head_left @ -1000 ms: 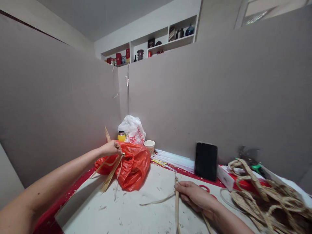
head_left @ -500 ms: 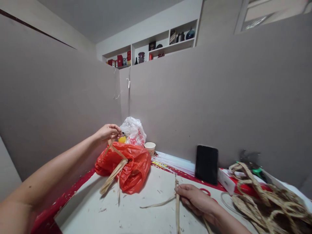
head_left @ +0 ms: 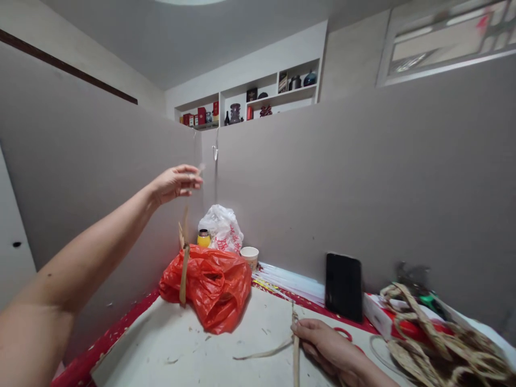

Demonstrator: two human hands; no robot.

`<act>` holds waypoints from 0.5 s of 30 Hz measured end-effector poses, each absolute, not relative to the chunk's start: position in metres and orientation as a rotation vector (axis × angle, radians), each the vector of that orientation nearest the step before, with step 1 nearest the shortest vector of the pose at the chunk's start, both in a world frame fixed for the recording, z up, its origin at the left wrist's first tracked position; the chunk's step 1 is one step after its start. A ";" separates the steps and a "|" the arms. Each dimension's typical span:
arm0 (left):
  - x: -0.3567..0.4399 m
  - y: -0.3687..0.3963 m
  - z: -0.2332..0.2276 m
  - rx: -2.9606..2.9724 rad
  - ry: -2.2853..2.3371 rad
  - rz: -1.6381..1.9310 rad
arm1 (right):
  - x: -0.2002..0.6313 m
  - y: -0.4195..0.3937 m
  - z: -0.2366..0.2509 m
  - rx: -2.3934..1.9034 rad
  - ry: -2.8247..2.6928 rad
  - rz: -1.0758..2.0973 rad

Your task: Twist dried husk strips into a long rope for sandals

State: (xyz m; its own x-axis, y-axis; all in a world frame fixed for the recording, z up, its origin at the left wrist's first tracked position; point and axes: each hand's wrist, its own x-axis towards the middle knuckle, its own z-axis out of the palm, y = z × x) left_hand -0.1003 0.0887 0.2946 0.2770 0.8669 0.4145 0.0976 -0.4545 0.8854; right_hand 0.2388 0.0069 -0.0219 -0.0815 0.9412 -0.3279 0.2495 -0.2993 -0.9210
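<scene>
The left hand [head_left: 176, 182] is raised high above the far left corner of the white, speckled work table [head_left: 201, 355], its fingertips pinched on the top end of a long, flat, tan straw strip [head_left: 184, 269] that hangs straight down from it. The strip's lower end dangles in front of a crumpled red plastic bag [head_left: 213, 285], which sits on the table near that corner; I cannot tell whether strip and bag touch. The right hand [head_left: 326, 346] rests low on the table toward the near edge, fingers closed around a second tan straw strip [head_left: 295, 344] that stands nearly upright out of the fist, with a paler, thinner strand [head_left: 262, 355] trailing from it flat across the table to the left. Behind the red bag, in the far corner, stand a yellow jar with a dark lid [head_left: 203, 237], a white plastic bag with red print [head_left: 222, 228] and a white paper cup [head_left: 249, 255]. A black phone [head_left: 343, 286] leans upright against the grey partition wall at the far edge. At the right edge lies a loose heap of braided tan straw cord [head_left: 435, 344].
</scene>
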 end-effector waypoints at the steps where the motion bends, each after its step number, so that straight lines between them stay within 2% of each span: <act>1: -0.096 0.091 0.290 1.818 1.027 1.119 | 0.239 0.007 -0.021 -1.568 -1.309 1.418; 4: -0.083 0.102 0.282 1.868 1.220 0.992 | 0.238 0.006 -0.020 -1.578 -1.298 1.420; 8: -0.072 0.115 0.296 1.827 1.020 1.296 | 0.238 0.005 -0.017 -1.572 -1.280 1.421; 11: -0.065 0.118 0.310 1.814 1.049 1.344 | 0.239 0.006 -0.017 -1.559 -1.276 1.414; 15: -0.061 0.114 0.331 1.786 0.873 1.454 | 0.240 0.007 -0.018 -1.561 -1.271 1.415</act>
State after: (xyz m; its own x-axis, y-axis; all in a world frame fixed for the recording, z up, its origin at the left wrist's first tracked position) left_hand -0.0608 0.1138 0.3309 0.1566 0.8277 0.5389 0.0860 -0.5550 0.8274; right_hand 0.2395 0.0069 -0.0184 -0.0614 0.9445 -0.3226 0.2198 -0.3025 -0.9275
